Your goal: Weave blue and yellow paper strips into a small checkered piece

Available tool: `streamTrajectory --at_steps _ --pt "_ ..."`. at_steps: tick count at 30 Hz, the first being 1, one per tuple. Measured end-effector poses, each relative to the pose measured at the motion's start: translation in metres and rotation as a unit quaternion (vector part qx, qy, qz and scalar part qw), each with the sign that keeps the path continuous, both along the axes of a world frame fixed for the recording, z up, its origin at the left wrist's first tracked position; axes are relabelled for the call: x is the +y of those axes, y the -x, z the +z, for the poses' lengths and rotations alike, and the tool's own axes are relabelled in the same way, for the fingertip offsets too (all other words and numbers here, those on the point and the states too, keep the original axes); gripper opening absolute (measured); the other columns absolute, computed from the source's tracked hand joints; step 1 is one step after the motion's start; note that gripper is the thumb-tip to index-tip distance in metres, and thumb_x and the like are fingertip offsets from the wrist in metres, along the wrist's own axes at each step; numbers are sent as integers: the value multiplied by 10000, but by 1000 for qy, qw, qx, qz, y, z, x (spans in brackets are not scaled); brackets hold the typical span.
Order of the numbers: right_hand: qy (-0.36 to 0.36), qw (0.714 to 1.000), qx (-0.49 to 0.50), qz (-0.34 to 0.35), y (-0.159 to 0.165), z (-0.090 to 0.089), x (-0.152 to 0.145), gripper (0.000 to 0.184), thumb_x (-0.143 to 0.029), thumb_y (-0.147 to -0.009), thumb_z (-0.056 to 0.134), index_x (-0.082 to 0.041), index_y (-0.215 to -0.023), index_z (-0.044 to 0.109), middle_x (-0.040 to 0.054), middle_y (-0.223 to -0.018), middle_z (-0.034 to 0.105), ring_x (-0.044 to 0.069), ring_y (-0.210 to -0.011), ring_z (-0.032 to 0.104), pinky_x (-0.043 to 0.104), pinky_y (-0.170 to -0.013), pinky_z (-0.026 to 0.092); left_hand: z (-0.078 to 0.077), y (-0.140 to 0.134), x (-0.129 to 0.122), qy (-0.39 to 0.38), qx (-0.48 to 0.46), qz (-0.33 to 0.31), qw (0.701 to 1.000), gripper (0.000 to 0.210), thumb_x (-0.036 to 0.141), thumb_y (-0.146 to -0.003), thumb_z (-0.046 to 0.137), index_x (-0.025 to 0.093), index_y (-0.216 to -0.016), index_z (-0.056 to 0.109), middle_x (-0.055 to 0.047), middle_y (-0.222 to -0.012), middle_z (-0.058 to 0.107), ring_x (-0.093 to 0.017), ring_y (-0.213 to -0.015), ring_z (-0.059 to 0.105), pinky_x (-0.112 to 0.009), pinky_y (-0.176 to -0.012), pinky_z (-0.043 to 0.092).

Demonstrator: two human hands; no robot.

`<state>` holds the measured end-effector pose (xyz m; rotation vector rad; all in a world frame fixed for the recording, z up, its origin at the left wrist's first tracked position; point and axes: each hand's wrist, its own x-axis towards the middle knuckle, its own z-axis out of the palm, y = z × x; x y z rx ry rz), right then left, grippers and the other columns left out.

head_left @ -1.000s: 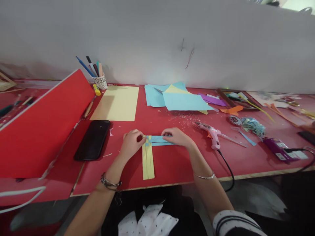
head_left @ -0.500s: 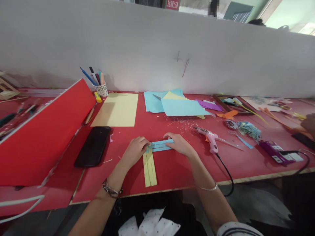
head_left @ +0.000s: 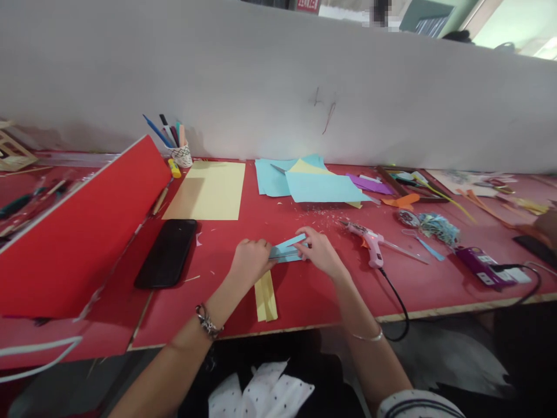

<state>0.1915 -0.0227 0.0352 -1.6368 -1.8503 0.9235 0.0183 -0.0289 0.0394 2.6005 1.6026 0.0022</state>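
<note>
Blue paper strips [head_left: 287, 252] lie side by side on the red table between my two hands. My right hand [head_left: 319, 251] pinches the end of the far blue strip and holds it lifted off the others. My left hand [head_left: 252, 259] presses down where the blue strips meet the yellow paper strips [head_left: 265, 299]; its fingers are curled over the crossing and hide it. The yellow strips run from there toward the table's front edge.
A pink glue gun [head_left: 369, 242] lies right of my hands, its cord hanging over the edge. A black phone [head_left: 167, 253] and a cream sheet [head_left: 209, 191] lie to the left. Blue sheets [head_left: 326, 187] are behind. A purple power strip [head_left: 481, 268] sits far right.
My right hand has raised the far blue strip's end, which lay flat before. My left hand has shifted right over the crossing and now covers it.
</note>
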Motion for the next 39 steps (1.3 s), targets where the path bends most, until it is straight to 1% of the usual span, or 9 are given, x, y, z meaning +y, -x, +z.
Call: streamTrajectory --at_steps 3,7,16,19,22,25,27,31,39 --pt "-3 997 76 -19 0 -1 -2 312 -222 -735 473 -178 -1039 422 -84 -508 521 96 -447 512 207 -480 391 2 -7 -1 0 6 22 1000 316 370 -815 498 92 -874 636 -144 -798 655 -269 -725 631 -318 -606 411" --pt "-8 989 148 -12 6 2 -5 335 -239 -739 452 -168 -1064 410 -92 -501 499 85 -443 486 205 -472 391 3 -13 -3 1 8 52 999 389 398 -854 405 89 -869 642 -149 -757 642 -266 -681 630 -308 -554 403" --pt "-94 970 225 -5 1 14 -13 295 -306 -799 405 -182 -1067 410 -11 -663 604 112 -589 575 265 -599 461 2 -14 -1 6 -12 89 996 280 131 -827 377 105 -845 655 -139 -721 648 -258 -700 638 -303 -569 424" --pt "-130 975 172 -47 -16 12 -18 237 -310 -791 397 -182 -976 472 -15 -615 571 120 -570 552 268 -591 456 2 -10 -2 4 -26 112 993 340 201 -855 336 102 -812 659 -146 -716 648 -261 -692 638 -306 -561 427" --pt "-173 969 6 -179 -38 10 -26 206 -292 -778 400 -183 -894 530 29 -686 581 155 -644 556 306 -652 452 2 -1 -4 9 -43 149 988 415 283 -871 300 98 -780 660 -145 -697 645 -263 -668 634 -294 -528 412" --pt "-161 886 -230 -370 -66 6 -36 259 -277 -755 426 -143 -934 557 138 -884 592 260 -885 539 394 -758 414 -2 9 -6 25 -65 177 982 450 318 -876 280 120 -759 666 -116 -657 643 -242 -630 627 -263 -489 377" --pt "-103 839 -313 -434 -84 1 -40 337 -321 -735 469 -93 -966 558 216 -969 564 333 -971 499 431 -754 403 -4 15 -7 38 -83 183 979 447 319 -880 270 147 -800 675 -94 -646 646 -231 -629 624 -251 -483 359" --pt "-38 861 -317 -397 -110 -11 -35 303 -298 -752 419 -123 -952 566 200 -908 583 320 -884 548 407 -685 409 -8 22 -9 58 -121 180 975 407 304 -884 271 198 -943 659 -67 -691 664 -215 -674 627 -235 -498 353" --pt "-86 906 -263 -321 -100 -14 -29 320 -317 -781 339 -176 -1040 463 109 -836 614 242 -756 580 306 -587 407 -15 29 -10 82 -225 186 953 428 317 -871 248 210 -951 655 -37 -629 646 -192 -661 620 -219 -542 377"
